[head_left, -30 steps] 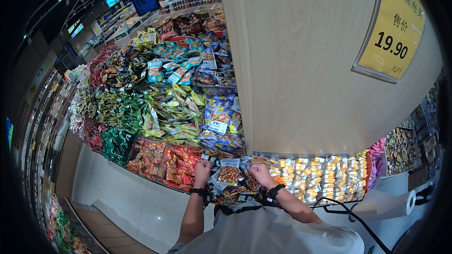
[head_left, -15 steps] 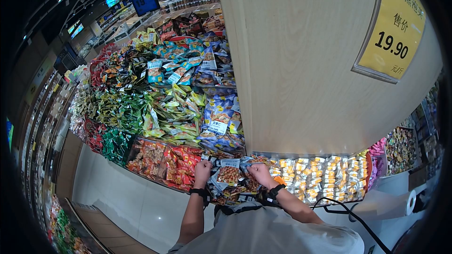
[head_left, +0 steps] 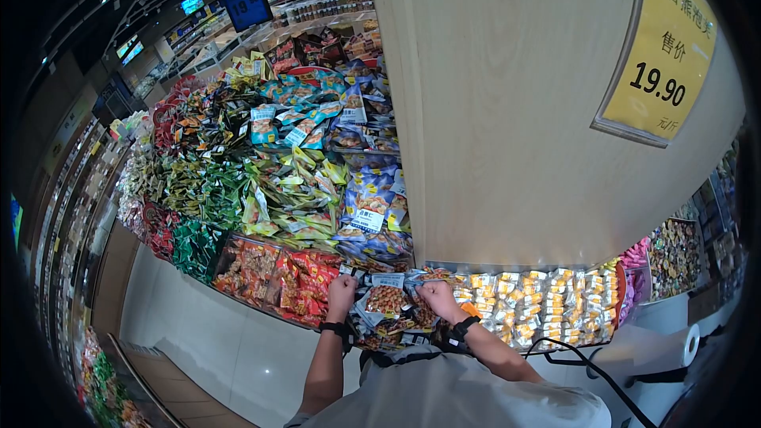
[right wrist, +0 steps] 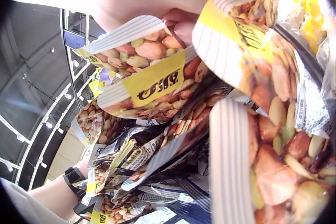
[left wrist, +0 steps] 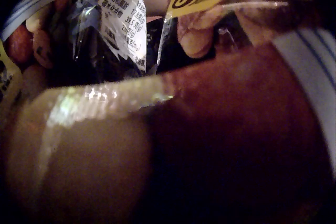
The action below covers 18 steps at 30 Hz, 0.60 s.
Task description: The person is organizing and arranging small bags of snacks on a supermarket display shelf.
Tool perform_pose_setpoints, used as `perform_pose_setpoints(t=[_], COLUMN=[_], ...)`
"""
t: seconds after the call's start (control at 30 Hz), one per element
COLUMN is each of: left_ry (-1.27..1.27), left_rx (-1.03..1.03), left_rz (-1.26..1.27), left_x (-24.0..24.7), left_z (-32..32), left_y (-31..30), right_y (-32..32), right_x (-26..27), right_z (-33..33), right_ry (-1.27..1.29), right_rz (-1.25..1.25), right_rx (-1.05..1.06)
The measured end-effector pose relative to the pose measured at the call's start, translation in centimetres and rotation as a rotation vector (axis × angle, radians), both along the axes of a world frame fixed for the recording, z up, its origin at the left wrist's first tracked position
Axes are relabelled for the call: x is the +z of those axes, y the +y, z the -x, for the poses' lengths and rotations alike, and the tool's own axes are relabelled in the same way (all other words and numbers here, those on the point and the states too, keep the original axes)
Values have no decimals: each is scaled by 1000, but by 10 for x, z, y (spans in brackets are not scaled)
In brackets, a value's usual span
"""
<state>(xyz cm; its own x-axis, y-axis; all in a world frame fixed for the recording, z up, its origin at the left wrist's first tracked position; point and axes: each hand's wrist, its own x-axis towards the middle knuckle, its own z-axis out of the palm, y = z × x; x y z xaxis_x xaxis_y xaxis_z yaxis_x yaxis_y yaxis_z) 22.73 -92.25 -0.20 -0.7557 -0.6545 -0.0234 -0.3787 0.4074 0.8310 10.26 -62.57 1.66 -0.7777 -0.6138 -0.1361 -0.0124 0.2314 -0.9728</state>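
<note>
My left hand (head_left: 342,297) is curled at the left edge of a pile of mixed-nut packets, its fingers gripping a packet there. On the pile's other side my right hand (head_left: 441,299) is curled too. Between them lies a clear-fronted packet (head_left: 386,299) of nuts with a pale label at its top. In the right wrist view, the fingers (right wrist: 185,29) pinch a striped, yellow-banded nut packet (right wrist: 157,80). Close packets (left wrist: 123,27) hide most of the left hand in the left wrist view. Both wrists carry dark bands.
Red snack packets (head_left: 309,285) lie left of the hands, white-and-orange packets (head_left: 547,301) to the right. Purple bags (head_left: 369,206) and green packets (head_left: 293,190) rise behind. A pale wooden panel (head_left: 507,127) stands directly ahead, bearing a yellow price sign (head_left: 662,55). A bag roll (head_left: 658,345) sits lower right.
The head view has tilted very slightly, so the scene sits a little lower. Both hands keep nearly the same place and pose at the nut packets.
</note>
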Motion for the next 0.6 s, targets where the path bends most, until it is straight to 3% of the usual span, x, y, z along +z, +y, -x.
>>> perform_pose_setpoints(t=[0.6], left_ry=[28], left_rx=[4], left_rz=[-26], left_x=[-10], left_z=[-1], left_y=[-3], right_y=[1], right_x=[-3], right_z=[-1], right_ry=[42], right_rz=[10], right_rx=[-26])
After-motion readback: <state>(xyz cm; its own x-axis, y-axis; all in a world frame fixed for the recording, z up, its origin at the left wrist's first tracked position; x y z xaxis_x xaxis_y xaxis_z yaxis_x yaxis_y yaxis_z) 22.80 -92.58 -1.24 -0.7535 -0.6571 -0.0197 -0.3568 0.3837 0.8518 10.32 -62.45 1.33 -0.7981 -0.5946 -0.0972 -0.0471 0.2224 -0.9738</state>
